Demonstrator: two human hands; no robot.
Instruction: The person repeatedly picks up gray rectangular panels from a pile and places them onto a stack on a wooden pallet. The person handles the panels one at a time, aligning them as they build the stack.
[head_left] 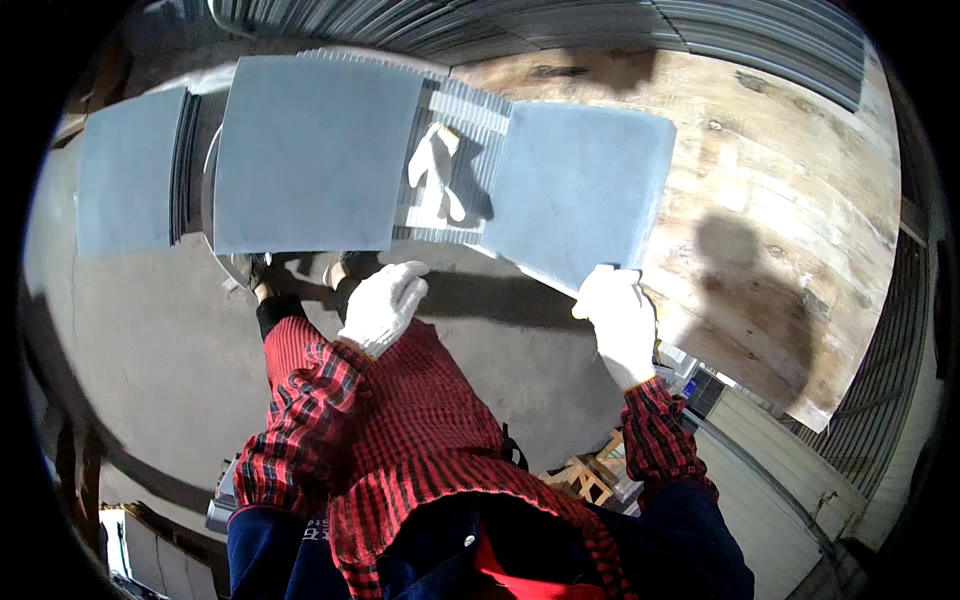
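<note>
A white knitted glove covers each hand. My left hand (384,308) is in the air just off the near edge of a large square grey slab (315,155), its fingers loosely stretched and nothing in them. At the near right corner of a second grey slab (580,180), my right hand (618,322) has its fingers closed on the edge; the fingertips are partly hidden. This slab lies with its right side over a wooden board (780,180). Between the two slabs, a loose white glove (436,170) rests on a ribbed grey surface (480,120).
A stack of grey slabs (130,175) stands at the far left. Long ribbed grey strips (760,45) lie along the back of the board. Below is a grey floor (150,350), with a wooden pallet (585,480) near my right side. Someone's shoes show beneath the large slab.
</note>
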